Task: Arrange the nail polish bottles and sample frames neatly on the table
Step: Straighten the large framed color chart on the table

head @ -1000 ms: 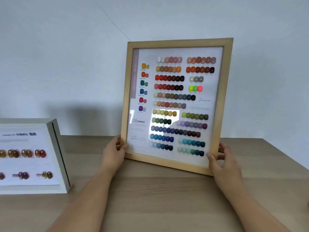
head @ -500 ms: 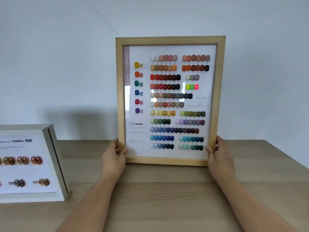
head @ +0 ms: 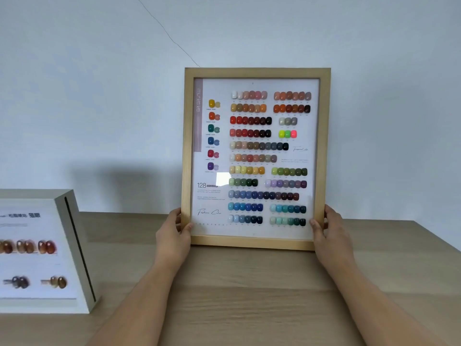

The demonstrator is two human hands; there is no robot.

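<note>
A light wooden sample frame (head: 257,72) with rows of coloured nail swatches stands upright on the wooden table (head: 249,295), facing me and close to the pale wall. My left hand (head: 173,236) grips its lower left edge. My right hand (head: 329,233) grips its lower right edge. A second sample frame (head: 67,203), white, lies at the left side of the table and holds brown and amber swatches; its left part is cut off by the view's edge. No nail polish bottles are in view.
The pale wall (head: 99,96) runs right behind the table's far edge. The table's right edge slants down at the far right.
The wooden frame went from tilted to square and upright, and moved back toward the wall. Both hands kept their grip on its lower edges.
</note>
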